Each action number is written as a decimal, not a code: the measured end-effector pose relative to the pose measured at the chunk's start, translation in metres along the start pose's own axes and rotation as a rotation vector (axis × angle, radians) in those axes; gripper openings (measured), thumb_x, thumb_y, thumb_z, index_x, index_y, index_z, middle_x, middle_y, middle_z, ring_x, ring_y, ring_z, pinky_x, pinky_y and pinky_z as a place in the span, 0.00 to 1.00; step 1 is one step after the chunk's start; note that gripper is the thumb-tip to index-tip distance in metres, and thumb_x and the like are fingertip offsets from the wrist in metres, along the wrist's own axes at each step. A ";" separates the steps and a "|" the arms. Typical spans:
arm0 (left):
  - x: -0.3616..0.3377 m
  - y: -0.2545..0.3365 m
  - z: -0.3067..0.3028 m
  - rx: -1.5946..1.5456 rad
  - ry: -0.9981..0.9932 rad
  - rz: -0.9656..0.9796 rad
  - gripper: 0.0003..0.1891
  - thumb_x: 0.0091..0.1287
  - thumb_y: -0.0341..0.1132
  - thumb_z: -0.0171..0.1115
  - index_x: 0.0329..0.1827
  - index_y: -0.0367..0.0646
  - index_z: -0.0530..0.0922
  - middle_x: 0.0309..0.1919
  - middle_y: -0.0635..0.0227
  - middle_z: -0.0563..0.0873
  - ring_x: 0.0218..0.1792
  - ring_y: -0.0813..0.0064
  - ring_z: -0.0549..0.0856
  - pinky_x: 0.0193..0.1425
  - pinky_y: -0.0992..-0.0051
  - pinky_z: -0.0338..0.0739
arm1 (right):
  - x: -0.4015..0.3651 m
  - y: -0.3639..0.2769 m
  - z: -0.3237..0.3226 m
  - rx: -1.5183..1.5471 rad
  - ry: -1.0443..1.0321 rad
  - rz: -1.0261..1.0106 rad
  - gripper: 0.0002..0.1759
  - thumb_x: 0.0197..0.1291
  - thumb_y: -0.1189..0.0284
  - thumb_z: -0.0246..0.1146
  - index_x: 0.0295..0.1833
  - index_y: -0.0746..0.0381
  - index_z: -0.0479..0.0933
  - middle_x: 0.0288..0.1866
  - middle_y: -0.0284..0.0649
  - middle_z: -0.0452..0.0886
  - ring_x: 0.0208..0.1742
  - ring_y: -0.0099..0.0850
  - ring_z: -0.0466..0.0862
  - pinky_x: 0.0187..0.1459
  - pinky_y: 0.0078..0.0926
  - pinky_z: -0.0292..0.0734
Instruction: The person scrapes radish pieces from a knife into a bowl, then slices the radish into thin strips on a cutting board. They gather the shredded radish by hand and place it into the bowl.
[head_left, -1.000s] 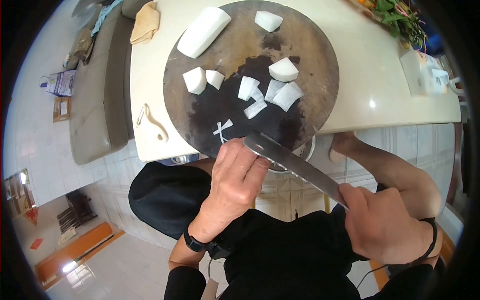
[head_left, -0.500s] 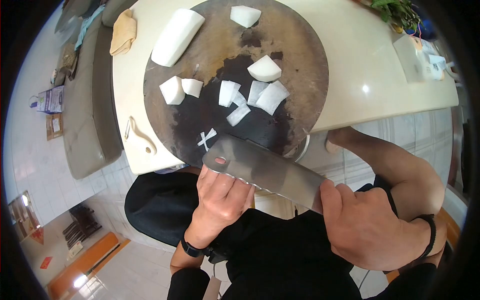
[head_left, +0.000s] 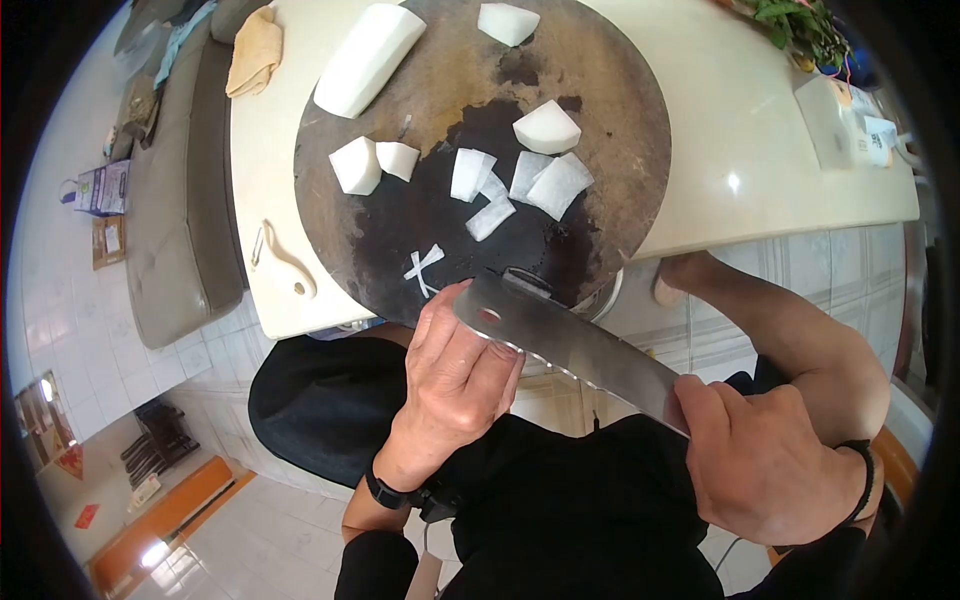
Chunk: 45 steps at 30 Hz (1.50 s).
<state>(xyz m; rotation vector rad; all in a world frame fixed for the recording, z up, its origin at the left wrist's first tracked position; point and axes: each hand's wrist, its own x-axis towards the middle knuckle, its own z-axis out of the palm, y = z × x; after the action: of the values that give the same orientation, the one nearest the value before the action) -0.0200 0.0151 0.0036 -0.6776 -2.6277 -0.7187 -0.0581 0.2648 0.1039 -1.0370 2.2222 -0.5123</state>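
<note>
My right hand [head_left: 770,460] grips the handle end of a cleaver [head_left: 575,345], its broad blade tilted, with a hole near the tip. Beside the tip, my left hand [head_left: 455,385] has bent fingers, partly hidden behind the blade; what they hold is out of sight. Both hands are at the near edge of a round, dark-stained cutting board [head_left: 625,120]. Thin white slices [head_left: 560,185] of what looks like daikon radish lie mid-board, with crossed strips [head_left: 425,265] nearer me. Chunks [head_left: 547,128] and a long peeled piece [head_left: 370,60] lie farther back.
The board rests on a cream table [head_left: 760,180]. A peeler [head_left: 280,265] and a folded tan cloth [head_left: 255,52] lie on its left side. At right stand a tissue pack [head_left: 845,125] and leafy greens [head_left: 795,25]. A grey sofa [head_left: 165,210] is beyond the left edge.
The cleaver and my right hand have shifted to the right, the blade sliding past my left fingers. My left hand has moved slightly right and up. The view has shifted a little.
</note>
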 end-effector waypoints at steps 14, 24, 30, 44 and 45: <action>-0.010 -0.001 -0.001 0.050 -0.041 0.003 0.10 0.41 0.22 0.71 0.29 0.35 0.82 0.35 0.59 0.81 0.39 0.56 0.82 0.51 0.57 0.76 | 0.025 -0.014 0.009 -0.198 0.096 -0.077 0.19 0.45 0.77 0.65 0.40 0.82 0.74 0.21 0.46 0.77 0.19 0.31 0.82 0.16 0.25 0.73; 0.000 -0.001 0.005 0.022 0.077 0.042 0.13 0.43 0.17 0.69 0.34 0.31 0.82 0.34 0.59 0.80 0.38 0.57 0.82 0.49 0.61 0.78 | 0.012 0.000 0.015 -0.029 0.132 -0.021 0.16 0.46 0.79 0.65 0.39 0.75 0.70 0.22 0.49 0.77 0.20 0.43 0.81 0.21 0.36 0.73; -0.004 -0.002 0.003 0.002 0.052 0.024 0.15 0.42 0.17 0.70 0.36 0.30 0.82 0.36 0.56 0.81 0.40 0.54 0.82 0.50 0.59 0.77 | 0.003 -0.006 0.012 -0.014 0.071 0.006 0.15 0.46 0.79 0.66 0.38 0.72 0.69 0.24 0.48 0.77 0.20 0.43 0.80 0.21 0.37 0.72; -0.008 0.000 0.004 0.029 0.024 -0.007 0.12 0.44 0.18 0.69 0.34 0.31 0.82 0.35 0.58 0.82 0.40 0.57 0.82 0.51 0.58 0.76 | 0.021 -0.003 0.007 -0.164 0.059 -0.059 0.16 0.44 0.79 0.67 0.37 0.73 0.68 0.20 0.46 0.76 0.20 0.42 0.81 0.22 0.34 0.73; -0.008 -0.001 0.005 0.030 0.027 -0.001 0.13 0.44 0.19 0.69 0.35 0.32 0.83 0.36 0.58 0.82 0.41 0.57 0.82 0.51 0.57 0.77 | 0.019 0.001 0.007 -0.100 0.052 -0.046 0.15 0.45 0.79 0.66 0.37 0.73 0.69 0.20 0.45 0.76 0.20 0.42 0.81 0.22 0.35 0.73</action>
<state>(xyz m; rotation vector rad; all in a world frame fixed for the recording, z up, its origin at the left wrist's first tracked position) -0.0150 0.0137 -0.0040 -0.6535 -2.6089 -0.6824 -0.0631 0.2501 0.0911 -1.1406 2.2941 -0.4573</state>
